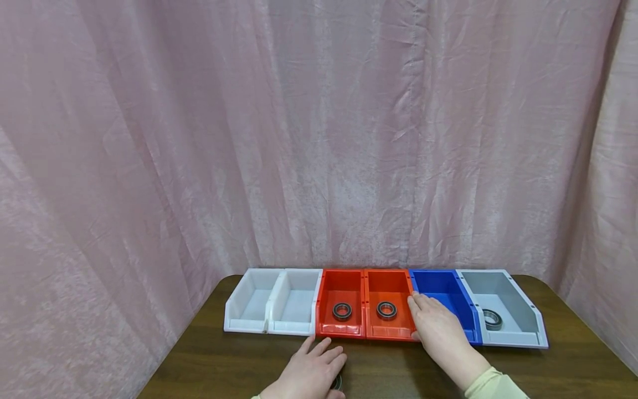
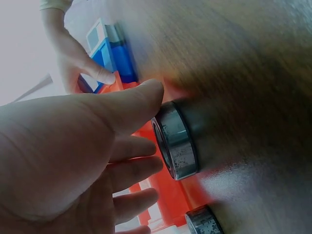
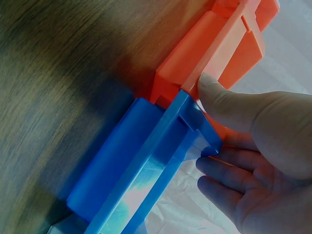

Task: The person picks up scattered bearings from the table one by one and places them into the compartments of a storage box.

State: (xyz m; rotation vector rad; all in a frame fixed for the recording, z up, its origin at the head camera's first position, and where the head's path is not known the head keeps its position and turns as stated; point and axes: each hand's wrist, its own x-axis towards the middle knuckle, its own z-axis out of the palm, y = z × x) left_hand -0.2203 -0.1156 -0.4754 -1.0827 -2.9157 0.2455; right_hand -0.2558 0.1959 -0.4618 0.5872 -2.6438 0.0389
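Hovering left hand (image 1: 311, 370): my fingers spread loose, holding nothing, thumb near the ring (image 2: 179, 141) lying flat on the counter (image 1: 199, 360), bottom centre.
Right hand (image 1: 441, 332): relaxed, thumb on the red bin (image 1: 391, 331) at centre right.
Ring risk: a clumsy thumb could skid it away.
Bin risk: my leaning could shift it.

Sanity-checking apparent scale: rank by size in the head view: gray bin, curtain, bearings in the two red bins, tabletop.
1. Curtain
2. Tabletop, partly covered
3. Gray bin
4. Bearing in the left red bin and bearing in the right red bin: too alike to rank
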